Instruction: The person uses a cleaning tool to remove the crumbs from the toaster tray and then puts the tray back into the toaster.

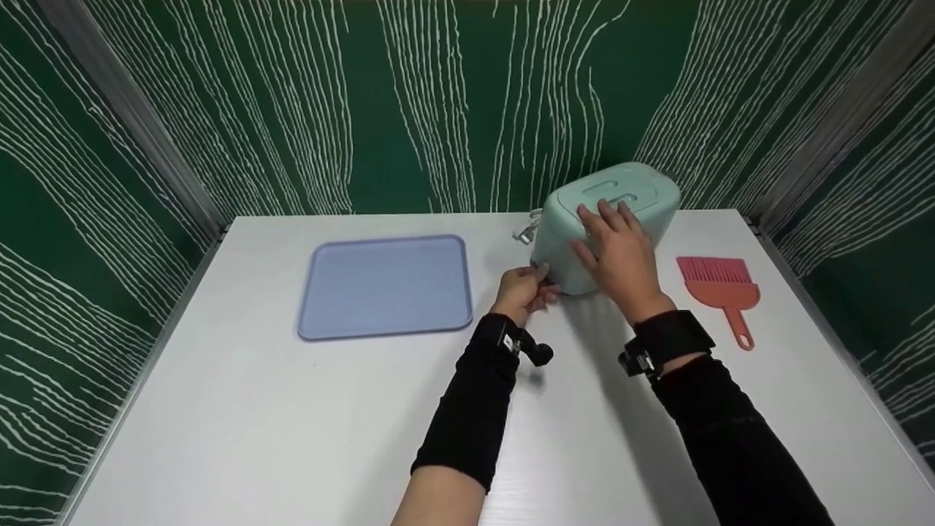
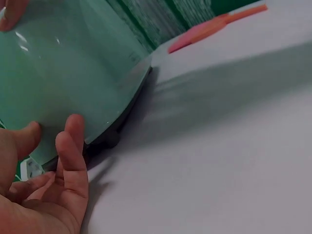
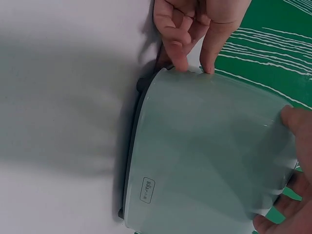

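A mint-green toaster (image 1: pixel 577 252) with two slots in its top and a dark base (image 3: pixel 130 141) stands at the back right of the white table. My left hand (image 1: pixel 522 290) holds its lower left corner. In the left wrist view the thumb (image 2: pixel 29 139) lies on the shell, while the fingers (image 2: pixel 73 156) reach to the base edge. My right hand (image 1: pixel 621 256) rests on the upper part, fingers spread over the top and thumb against the long side. A whitish plug and cord (image 1: pixel 524 234) show just left of the toaster, partly behind it.
A blue rectangular tray (image 1: pixel 387 288) lies left of the toaster. To the right is a small red brush set in an orange dustpan (image 1: pixel 723 294), handle toward me. Green panels (image 1: pixel 409 146) with white wavy lines stand behind the table and along both sides.
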### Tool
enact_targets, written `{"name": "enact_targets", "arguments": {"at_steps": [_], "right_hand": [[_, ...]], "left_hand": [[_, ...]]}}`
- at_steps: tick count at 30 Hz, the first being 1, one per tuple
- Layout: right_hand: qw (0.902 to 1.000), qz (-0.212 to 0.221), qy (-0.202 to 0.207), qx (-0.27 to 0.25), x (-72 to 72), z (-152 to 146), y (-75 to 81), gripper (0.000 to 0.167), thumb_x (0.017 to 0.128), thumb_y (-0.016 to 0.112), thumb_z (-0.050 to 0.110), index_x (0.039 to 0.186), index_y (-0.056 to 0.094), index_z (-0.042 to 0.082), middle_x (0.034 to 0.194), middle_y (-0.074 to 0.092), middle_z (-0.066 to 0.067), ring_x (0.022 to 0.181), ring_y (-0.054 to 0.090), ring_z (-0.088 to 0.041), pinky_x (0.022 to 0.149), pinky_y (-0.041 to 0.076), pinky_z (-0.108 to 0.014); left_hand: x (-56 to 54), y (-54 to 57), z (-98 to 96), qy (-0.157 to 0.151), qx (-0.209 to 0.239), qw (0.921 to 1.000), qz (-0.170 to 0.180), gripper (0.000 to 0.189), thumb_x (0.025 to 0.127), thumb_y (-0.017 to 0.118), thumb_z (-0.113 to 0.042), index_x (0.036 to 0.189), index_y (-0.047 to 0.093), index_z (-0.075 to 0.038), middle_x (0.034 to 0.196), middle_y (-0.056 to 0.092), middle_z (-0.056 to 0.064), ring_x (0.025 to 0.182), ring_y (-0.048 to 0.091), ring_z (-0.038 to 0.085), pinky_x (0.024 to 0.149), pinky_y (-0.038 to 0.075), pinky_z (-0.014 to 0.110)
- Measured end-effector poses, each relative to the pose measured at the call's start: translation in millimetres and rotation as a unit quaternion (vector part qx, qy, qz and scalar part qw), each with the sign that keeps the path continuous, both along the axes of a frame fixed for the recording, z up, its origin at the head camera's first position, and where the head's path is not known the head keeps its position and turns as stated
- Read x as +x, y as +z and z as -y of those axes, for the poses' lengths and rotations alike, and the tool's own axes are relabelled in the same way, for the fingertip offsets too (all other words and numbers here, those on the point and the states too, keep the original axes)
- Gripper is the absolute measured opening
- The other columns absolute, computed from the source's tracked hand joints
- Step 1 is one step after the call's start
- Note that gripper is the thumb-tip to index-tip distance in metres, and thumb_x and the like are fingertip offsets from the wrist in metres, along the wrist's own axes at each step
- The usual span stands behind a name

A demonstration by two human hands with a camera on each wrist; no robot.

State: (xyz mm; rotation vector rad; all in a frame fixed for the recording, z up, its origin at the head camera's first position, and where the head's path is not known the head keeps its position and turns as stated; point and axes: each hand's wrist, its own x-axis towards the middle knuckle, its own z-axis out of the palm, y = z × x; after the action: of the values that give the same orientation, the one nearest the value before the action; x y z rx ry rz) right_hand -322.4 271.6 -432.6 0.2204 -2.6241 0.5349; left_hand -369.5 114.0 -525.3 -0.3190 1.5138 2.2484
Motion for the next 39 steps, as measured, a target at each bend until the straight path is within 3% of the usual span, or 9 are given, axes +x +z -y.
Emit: {"name": "enact_targets", "arguments": {"at_steps": [4, 8, 14, 25, 28, 34, 39], "right_hand": [[1.0, -0.001, 0.001, 0.001, -1.4, 1, -0.6, 0.058, 0.104, 0.074, 0.024, 0.156, 0.055, 0.009, 0.162, 0.049, -0.028, 0.155, 0.038, -0.055, 0.13, 0.032, -0.069], [1.0, -0.001, 0.002, 0.002, -2.1, 0, -1.0, 0.057, 0.104, 0.073, 0.025, 0.156, 0.055, 0.009, 0.162, 0.048, -0.028, 0.155, 0.037, -0.055, 0.131, 0.032, -0.068], [1.0, -0.004, 0.003, 0.006, -1.2, -2, -0.8, 0.056, 0.105, 0.073, 0.026, 0.156, 0.056, 0.008, 0.162, 0.049, -0.029, 0.155, 0.037, -0.055, 0.132, 0.031, -0.066], [0.9999, 0.01, 0.002, 0.004, 1.0, -1, -0.2, 0.056, 0.106, 0.071, 0.027, 0.157, 0.054, 0.01, 0.164, 0.047, -0.028, 0.157, 0.034, -0.054, 0.133, 0.028, -0.066], [0.9999, 0.008, 0.003, 0.006, 1.2, -1, -0.2, 0.057, 0.106, 0.071, 0.028, 0.157, 0.055, 0.009, 0.163, 0.047, -0.028, 0.157, 0.035, -0.054, 0.134, 0.028, -0.065], [1.0, 0.001, 0.005, 0.004, 2.3, -3, 0.3, 0.056, 0.105, 0.072, 0.026, 0.156, 0.055, 0.008, 0.163, 0.047, -0.029, 0.156, 0.036, -0.054, 0.134, 0.029, -0.063], [1.0, 0.006, 0.005, 0.001, 2.1, -2, -0.7, 0.057, 0.105, 0.072, 0.026, 0.157, 0.054, 0.009, 0.164, 0.046, -0.029, 0.157, 0.034, -0.054, 0.133, 0.03, -0.064]], "left_hand": [[-3.5, -2.6, 3.2, -0.004, 0.043, 0.9989, 0.017, 0.019, 0.106, 0.07, -0.015, 0.092, 0.067, -0.002, 0.07, 0.072, 0.008, 0.053, 0.061, 0.009, 0.049, 0.048, 0.019], [-6.3, -4.6, 4.2, -0.012, 0.055, 0.9982, 0.019, 0.02, 0.105, 0.071, -0.013, 0.09, 0.071, -0.001, 0.069, 0.072, 0.008, 0.055, 0.064, 0.009, 0.051, 0.053, 0.019], [-9.3, -5.2, 3.6, -0.013, 0.063, 0.9977, 0.021, 0.017, 0.104, 0.072, -0.01, 0.093, 0.073, 0.003, 0.071, 0.07, 0.008, 0.064, 0.071, 0.012, 0.063, 0.063, 0.02], [-8.5, -1.8, 8.8, -0.022, 0.056, 0.9979, 0.024, 0.017, 0.102, 0.073, -0.008, 0.091, 0.074, 0.006, 0.072, 0.07, 0.011, 0.066, 0.075, 0.015, 0.071, 0.068, 0.023], [-7.5, -0.7, 9.7, -0.02, 0.047, 0.9985, 0.02, 0.018, 0.102, 0.074, -0.008, 0.09, 0.073, 0.005, 0.071, 0.07, 0.011, 0.064, 0.075, 0.015, 0.071, 0.068, 0.024], [-5.2, 1.7, 9.3, 0.005, -0.025, 0.9996, -0.016, 0.02, 0.099, 0.08, -0.013, 0.091, 0.072, 0.003, 0.074, 0.072, 0.008, 0.059, 0.074, 0.011, 0.065, 0.066, 0.021], [-1.6, 3.8, 11.2, 0.006, -0.038, 0.9989, -0.025, 0.023, 0.099, 0.08, -0.015, 0.097, 0.073, 0.007, 0.077, 0.072, 0.011, 0.059, 0.074, 0.013, 0.069, 0.069, 0.027]]}}
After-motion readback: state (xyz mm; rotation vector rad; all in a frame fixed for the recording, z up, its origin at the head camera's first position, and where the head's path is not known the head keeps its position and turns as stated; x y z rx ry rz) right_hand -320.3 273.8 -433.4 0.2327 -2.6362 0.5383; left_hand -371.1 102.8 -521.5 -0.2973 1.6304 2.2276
